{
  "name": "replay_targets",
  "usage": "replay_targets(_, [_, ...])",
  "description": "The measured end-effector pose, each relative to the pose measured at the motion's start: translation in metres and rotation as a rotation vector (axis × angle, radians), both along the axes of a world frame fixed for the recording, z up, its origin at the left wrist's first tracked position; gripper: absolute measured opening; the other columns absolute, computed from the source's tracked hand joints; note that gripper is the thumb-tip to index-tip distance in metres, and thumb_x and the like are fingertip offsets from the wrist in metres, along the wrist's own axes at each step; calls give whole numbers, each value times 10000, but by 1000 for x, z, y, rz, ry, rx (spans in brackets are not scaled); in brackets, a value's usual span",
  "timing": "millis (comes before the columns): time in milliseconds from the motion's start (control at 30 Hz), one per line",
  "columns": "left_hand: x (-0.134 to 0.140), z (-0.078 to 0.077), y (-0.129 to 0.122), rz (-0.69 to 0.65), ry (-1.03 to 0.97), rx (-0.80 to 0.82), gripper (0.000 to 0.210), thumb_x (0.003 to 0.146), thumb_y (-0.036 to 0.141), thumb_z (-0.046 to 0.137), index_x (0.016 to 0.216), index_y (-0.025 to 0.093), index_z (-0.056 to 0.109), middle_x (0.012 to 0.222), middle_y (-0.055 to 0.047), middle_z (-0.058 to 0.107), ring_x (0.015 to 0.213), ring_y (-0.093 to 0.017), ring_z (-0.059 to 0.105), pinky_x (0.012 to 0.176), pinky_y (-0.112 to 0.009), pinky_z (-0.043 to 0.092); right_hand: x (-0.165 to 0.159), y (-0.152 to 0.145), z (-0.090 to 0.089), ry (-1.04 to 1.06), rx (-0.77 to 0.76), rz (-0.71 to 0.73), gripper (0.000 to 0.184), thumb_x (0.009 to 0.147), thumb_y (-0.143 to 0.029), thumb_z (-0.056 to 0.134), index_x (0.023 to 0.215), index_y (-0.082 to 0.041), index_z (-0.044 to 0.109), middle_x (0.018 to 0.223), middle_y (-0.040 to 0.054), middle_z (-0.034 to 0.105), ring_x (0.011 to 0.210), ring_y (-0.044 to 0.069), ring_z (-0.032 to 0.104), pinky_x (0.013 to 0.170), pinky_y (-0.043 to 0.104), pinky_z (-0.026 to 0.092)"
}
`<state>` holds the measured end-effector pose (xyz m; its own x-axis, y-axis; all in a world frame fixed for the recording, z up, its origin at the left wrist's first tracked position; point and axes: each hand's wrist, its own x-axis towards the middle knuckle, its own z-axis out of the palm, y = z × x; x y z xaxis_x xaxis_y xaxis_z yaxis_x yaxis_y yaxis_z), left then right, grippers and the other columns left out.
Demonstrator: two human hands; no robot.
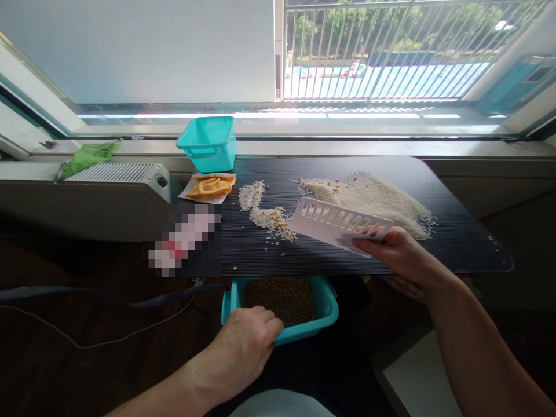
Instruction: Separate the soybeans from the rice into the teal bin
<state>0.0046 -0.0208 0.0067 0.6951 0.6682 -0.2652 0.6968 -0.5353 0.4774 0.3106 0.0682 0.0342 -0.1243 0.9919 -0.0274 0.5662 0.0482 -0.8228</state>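
My right hand [393,249] is closed on one end of a white slotted plastic panel [321,229], held tilted over the dark table. The panel's far end is by a small strip of white rice [260,217] mixed with round yellowish chickpea-like seeds [278,215]. Behind the panel spreads a larger rice pile [373,194], with a few of these seeds at its left end. Below the table's front edge, my left hand [254,336] is closed over the near rim of a teal plastic bin [328,310]. Many round brownish seeds [282,298] lie inside it.
Another teal bin [211,142] stands at the table's [256,260] back left, behind a folded orange-yellow cloth-like item [211,186]. A blurred-out object [186,237] lies at the left edge. One seed [235,268] rests near the front edge. A green cloth [89,156] covers part of the radiator [117,174].
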Motion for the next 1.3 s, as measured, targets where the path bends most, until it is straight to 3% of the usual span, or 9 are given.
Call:
replay_targets(200, [1, 1, 1, -4, -5, -6, 162, 768, 30, 521, 773, 190, 548, 824, -29, 646, 780, -205, 597, 677, -305, 469, -2, 21, -9, 108, -65, -23, 417, 690, -560, 710, 840, -175, 763, 837, 55, 746, 766, 223, 658, 701, 347, 523])
replay_targets(400, [1, 1, 2, -2, 21, -11, 162, 776, 35, 510, 763, 193, 542, 819, -31, 645, 775, -201, 592, 665, -295, 455, 4, 22, -4, 126, -142, 17, 375, 677, -538, 737, 766, -174, 760, 782, 48, 747, 711, 207, 657, 658, 322, 520])
replay_targets(600, [0, -1, 2, 1, -9, -1, 170, 759, 27, 505, 750, 195, 529, 802, -22, 635, 760, -200, 587, 649, -301, 447, -2, 29, -3, 162, -129, -12, 384, 666, -532, 741, 831, -187, 767, 851, 51, 760, 762, 213, 667, 693, 323, 526])
replay_targets(800, [0, -3, 0, 5, -8, 12, 165, 765, 31, 509, 748, 194, 526, 793, -21, 630, 750, -204, 585, 640, -304, 445, -3, 31, -2, 119, -156, 95, 373, 649, -541, 743, 751, -183, 759, 765, 40, 742, 703, 196, 644, 658, 308, 506])
replay_targets(1067, [1, 2, 2, 4, 7, -12, 166, 772, 29, 513, 749, 192, 530, 807, -22, 638, 769, -203, 591, 666, -304, 458, 2, 24, -1, 133, -174, 37, 362, 670, -527, 739, 787, -184, 756, 778, 39, 737, 714, 197, 638, 657, 309, 499])
replay_targets(1300, [2, 2, 2, -22, 34, 0, 166, 773, 31, 518, 777, 190, 563, 817, -35, 649, 776, -209, 605, 669, -300, 473, 4, 12, 10, 114, -161, 135, 469, 628, -634, 729, 503, -190, 643, 644, 34, 661, 646, 175, 565, 637, 306, 467])
